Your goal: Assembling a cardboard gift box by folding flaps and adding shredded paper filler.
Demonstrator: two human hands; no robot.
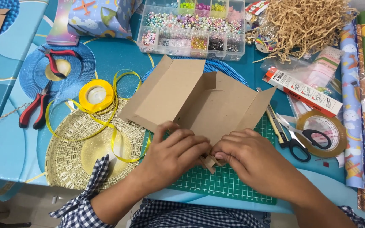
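Observation:
A flat brown cardboard box blank [199,99] with raised flaps lies over a green cutting mat [227,179]. My left hand [174,154] and my right hand [246,156] meet at its near edge. Both pinch and fold a small cardboard tab [209,162] that sticks out toward me. The fingertips of both hands cover most of that tab.
Black-handled scissors [296,141] and a tape roll [322,133] lie to the right, with wrapping paper rolls [362,105] at the far right. A yellow ribbon spool [96,95] and red pliers [36,107] sit left. A clear bead organiser [193,27] and shredded paper [303,25] are behind.

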